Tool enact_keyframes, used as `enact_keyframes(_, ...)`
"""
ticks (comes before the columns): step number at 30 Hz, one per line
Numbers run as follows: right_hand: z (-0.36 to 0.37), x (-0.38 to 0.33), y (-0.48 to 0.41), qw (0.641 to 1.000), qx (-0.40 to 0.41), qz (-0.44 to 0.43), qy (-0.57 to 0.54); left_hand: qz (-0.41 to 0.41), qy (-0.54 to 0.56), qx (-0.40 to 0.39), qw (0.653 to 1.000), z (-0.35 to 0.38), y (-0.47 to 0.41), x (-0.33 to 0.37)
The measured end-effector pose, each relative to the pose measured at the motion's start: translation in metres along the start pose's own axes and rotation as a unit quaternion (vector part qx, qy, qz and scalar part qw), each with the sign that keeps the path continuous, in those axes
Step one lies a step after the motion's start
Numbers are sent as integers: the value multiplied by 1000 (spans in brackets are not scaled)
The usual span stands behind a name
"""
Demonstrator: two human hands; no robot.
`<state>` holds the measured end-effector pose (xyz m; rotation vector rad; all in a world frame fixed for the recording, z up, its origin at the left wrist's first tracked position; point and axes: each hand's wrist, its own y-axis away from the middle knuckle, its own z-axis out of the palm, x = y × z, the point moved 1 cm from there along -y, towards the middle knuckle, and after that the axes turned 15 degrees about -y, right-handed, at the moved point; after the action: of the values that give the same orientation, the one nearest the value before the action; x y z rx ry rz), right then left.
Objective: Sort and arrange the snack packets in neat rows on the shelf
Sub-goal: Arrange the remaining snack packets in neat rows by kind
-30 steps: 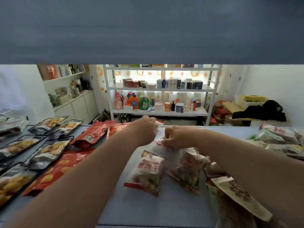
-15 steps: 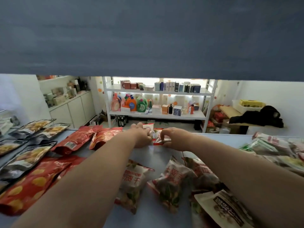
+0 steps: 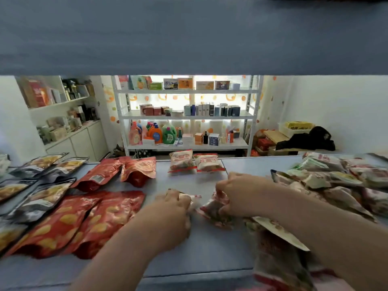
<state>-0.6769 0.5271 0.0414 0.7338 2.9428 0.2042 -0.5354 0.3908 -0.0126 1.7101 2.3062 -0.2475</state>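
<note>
While a packet is gripped in the left hand and a second packet in the right hand, low on the shelf, the back pair could be shoved off the far edge if overreached.

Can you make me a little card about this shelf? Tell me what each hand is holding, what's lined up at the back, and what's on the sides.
Left hand: grips a white packet
Right hand: pinches a red-edged packet
Back row: two white-and-red packets side by side at the far edge
Left side: red pouches and black pouches lying flat in rows
Right side: unsorted pile of mixed packets
Shelf: blue-grey surface
</note>
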Motion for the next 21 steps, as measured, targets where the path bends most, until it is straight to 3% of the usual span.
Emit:
enact_keyframes(5, 15, -4, -15, 998, 54, -7, -10, -111, 125, 65, 984, 21, -4, 8)
enact_keyframes(11, 22, -7, -27, 993, 79, 69, -59, -142, 188, 193, 953, 46, -2, 4)
enact_keyframes(16, 13, -16, -36, 975, 101, 171, -96, -128, 203, 174, 955, 48, -2, 8)
enact_keyframes(21, 20, -17, -23, 983, 54, 157, -83, -156, 232, 181, 943, 48, -3, 4)
